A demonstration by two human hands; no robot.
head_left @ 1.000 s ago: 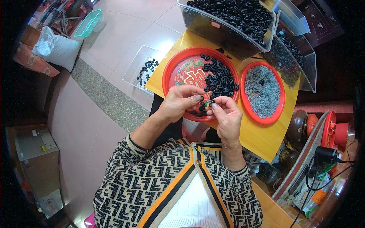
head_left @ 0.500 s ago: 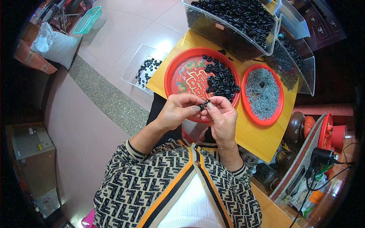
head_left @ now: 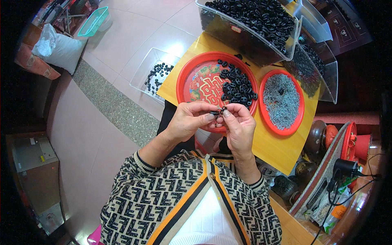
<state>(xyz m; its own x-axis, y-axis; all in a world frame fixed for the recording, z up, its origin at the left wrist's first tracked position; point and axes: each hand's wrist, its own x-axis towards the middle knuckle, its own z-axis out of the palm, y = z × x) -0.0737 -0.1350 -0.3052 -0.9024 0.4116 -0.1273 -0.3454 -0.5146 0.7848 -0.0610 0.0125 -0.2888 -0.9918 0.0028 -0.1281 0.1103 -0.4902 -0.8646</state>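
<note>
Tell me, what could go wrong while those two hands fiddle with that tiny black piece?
The small black piece is pinched only by fingertips of the left hand and right hand, above the near rim of the big red tray; a slip might drop it into the lap or onto the floor. An elbow could also nudge the smaller red tray.

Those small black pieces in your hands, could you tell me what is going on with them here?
A person seated at a yellow table pinches a small black piece between both hands, left hand and right hand meeting just above the near rim of a big red tray. That tray holds a heap of similar black pieces. A smaller red tray beside it holds grey metal bits.
</note>
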